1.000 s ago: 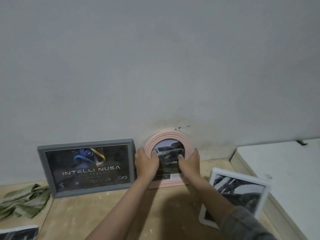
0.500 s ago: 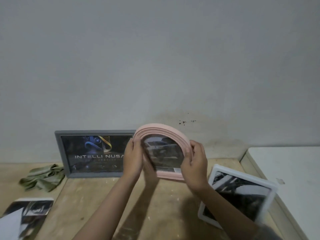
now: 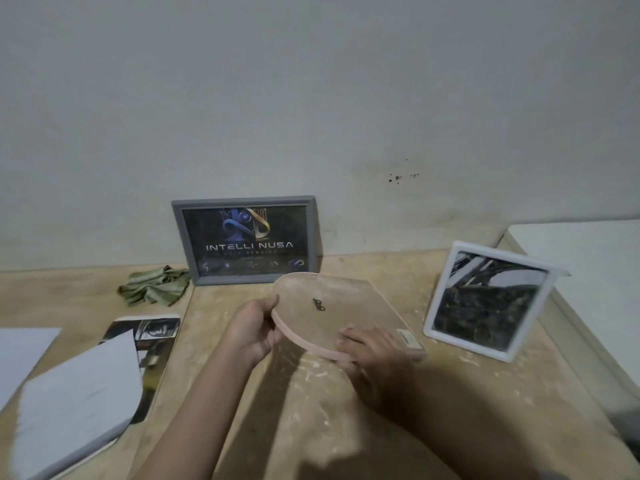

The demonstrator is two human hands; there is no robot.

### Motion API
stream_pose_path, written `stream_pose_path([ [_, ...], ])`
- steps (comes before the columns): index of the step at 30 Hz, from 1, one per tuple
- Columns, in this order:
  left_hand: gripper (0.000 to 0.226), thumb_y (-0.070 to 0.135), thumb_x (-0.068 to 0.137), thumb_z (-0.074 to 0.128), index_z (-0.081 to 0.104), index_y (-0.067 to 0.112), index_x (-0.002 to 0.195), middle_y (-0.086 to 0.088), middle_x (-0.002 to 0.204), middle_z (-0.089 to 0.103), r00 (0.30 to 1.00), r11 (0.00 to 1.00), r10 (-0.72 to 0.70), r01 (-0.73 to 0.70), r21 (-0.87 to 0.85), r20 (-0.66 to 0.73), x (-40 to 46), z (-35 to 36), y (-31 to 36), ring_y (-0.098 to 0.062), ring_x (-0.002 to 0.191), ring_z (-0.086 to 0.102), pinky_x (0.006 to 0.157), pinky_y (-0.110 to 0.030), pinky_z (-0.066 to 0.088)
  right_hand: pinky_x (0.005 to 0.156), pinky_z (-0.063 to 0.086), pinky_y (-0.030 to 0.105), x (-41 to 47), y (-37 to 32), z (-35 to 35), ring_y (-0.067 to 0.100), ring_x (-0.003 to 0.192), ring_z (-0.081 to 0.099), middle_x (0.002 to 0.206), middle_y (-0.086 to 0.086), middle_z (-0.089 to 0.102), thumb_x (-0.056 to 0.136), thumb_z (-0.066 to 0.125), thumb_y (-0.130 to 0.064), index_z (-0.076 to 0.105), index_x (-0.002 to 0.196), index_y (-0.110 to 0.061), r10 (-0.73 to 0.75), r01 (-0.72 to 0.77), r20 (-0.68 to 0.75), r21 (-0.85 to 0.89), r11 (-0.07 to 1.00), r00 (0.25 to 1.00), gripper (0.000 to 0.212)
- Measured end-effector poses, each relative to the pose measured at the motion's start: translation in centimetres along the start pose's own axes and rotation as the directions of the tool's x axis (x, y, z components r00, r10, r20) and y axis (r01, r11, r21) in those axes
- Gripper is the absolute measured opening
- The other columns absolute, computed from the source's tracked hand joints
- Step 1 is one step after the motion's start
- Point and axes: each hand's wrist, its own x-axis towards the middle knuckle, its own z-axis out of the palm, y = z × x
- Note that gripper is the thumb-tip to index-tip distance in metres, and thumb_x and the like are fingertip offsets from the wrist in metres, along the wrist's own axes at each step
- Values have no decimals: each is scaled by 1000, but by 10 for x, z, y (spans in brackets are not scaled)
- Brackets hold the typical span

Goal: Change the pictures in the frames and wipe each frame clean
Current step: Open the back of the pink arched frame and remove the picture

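Over on my far left, loose prints (image 3: pixel 86 382) are lying half curled on the tabletop (image 3: pixel 311 427), one sheet lifting at its edge; a careless elbow could be sweeping those off. Behind them the green cloth (image 3: pixel 154 285) is sitting crumpled, well apart from my hands, so I'm reaching a long way when the wiping comes. The grey frame (image 3: pixel 244 239) is leaning upright against the wall.

Now the middle: I'm holding the pink arched frame (image 3: pixel 341 315) face down, its dusty backing board up and a small metal hanger (image 3: pixel 318 304) showing. My left hand (image 3: pixel 254 329) is curling round its rounded edge; my right hand (image 3: pixel 372 351) is gripping the near edge, fingers on top. It's tilting, and I can't tell whether its far corner is touching the table. If my grip is slipping on that dust, the glazed side is hitting first.

On my right, the white frame (image 3: pixel 486 301) is standing propped and tilted, near the pink frame's corner. Swinging that corner wide could be knocking it flat.
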Motion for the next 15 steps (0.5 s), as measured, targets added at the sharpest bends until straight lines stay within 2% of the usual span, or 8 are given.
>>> stream_pose_path([
  [2,20,9,100,40,56,-2,104,-18,95,63,1000,1000,-5,5,15,3,-3,-26,-9,-26,84,61,55,-34,58,86,52,44,-17,-8,5,24,106,61,119,7,64,92,42,-55,65,111,-16,116,-120,69,43,992,991,49],
  [4,20,9,100,39,57,1,104,-16,94,63,1000,1000,-8,8,16,9,-3,-50,-18,-24,83,61,54,-33,59,87,51,48,-32,-7,12,34,103,61,117,16,63,89,37,-64,61,114,-10,302,-306,69,73,949,951,65],
  [5,19,9,100,40,57,1,102,-16,91,65,1000,1000,-14,14,11,10,-3,-61,-22,-24,81,63,53,-32,59,87,49,49,-39,-5,18,37,104,60,118,19,61,88,33,-65,60,117,-8,419,-425,82,95,900,904,70],
  [7,19,9,99,41,59,3,97,-13,79,71,999,999,-31,31,-7,10,-4,-84,-29,-21,69,69,51,-31,59,97,44,48,-53,-2,32,36,116,52,127,17,55,86,29,-66,55,125,-12,639,-663,184,130,738,747,72],
  [9,19,9,98,42,60,4,97,-10,72,73,998,998,-53,54,-34,22,-4,-102,-36,-17,60,70,50,-30,58,100,41,44,-65,-3,45,29,119,49,127,10,53,87,35,-57,51,128,-15,694,-745,274,189,640,666,60],
  [12,12,6,86,56,68,3,88,-10,69,73,993,992,-89,95,-88,72,-5,-120,-46,-16,57,70,50,-29,58,86,37,29,-71,-20,56,19,102,51,110,1,53,92,53,-25,49,121,-12,681,-770,365,222,598,634,32],
  [14,15,11,71,63,71,4,82,-9,69,73,991,987,-86,99,-124,106,-7,-125,-51,-15,56,70,50,-29,58,77,35,29,-74,-30,63,16,83,47,95,-1,48,92,55,-27,47,107,-11,676,-764,370,189,617,638,23],
  [15,19,13,69,63,68,4,86,-9,69,73,990,985,-85,101,-138,116,-6,-128,-53,-15,57,70,51,-29,59,77,37,31,-76,-33,65,15,81,43,94,-2,45,92,54,-32,46,107,-9,676,-762,370,177,622,638,29],
])
